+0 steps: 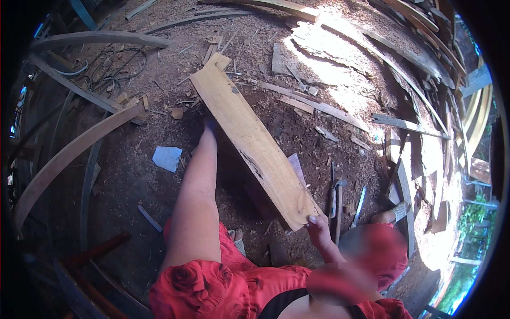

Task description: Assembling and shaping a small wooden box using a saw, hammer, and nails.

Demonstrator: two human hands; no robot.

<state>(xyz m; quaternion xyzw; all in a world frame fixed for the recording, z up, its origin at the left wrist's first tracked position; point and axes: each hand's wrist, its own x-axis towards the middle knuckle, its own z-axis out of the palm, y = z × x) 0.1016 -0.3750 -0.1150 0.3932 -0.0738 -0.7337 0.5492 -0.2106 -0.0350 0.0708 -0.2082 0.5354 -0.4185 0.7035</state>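
Observation:
A long pale wooden plank (255, 143) slants across the middle, its far end to the left and its near end to the right. A dark split runs along its lower edge and a knot shows near the far end. My right hand (319, 228) grips the near corner, thumb on the top face and the other fingers mostly hidden below. Stretched forward, my left arm ends with my left hand (210, 124) at the plank's left edge, near its far end. That hand lies in shadow and its fingers are hidden by the wood.
Wood chips and scraps cover the earth floor. A hammer-like tool (339, 204) lies right of the plank's near end, beside a thin blade-like strip (360, 204). Curved timbers (79, 151) stand at the left. A cable (119, 66) coils at the far left, and long boards (393, 64) pile up at the right.

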